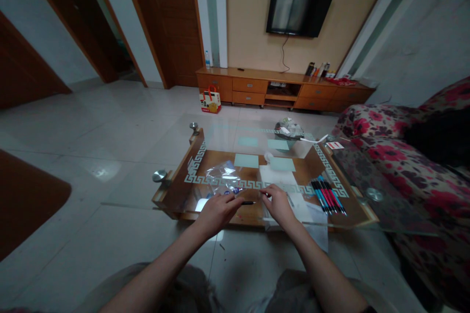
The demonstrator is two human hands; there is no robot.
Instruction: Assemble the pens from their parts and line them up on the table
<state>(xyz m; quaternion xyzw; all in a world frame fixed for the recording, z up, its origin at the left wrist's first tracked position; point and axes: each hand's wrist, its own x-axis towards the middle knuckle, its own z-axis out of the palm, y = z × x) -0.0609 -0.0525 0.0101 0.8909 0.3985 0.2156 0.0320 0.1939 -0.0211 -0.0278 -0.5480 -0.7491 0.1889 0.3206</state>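
My left hand is closed over the near side of the glass table and grips a dark pen, whose pointed end sticks out to the right. Facing it, my right hand pinches a small dark piece between thumb and fingertips; its kind is too small to tell. The two hands are apart. To the right lies a row of several blue, pink and black pens on the glass. A clear plastic bag rests beyond my left hand.
The glass coffee table has a patterned border and metal knobs. At its far side sits a crumpled plastic bag with things in it. A flowered sofa stands right, a TV cabinet and a paper bag beyond.
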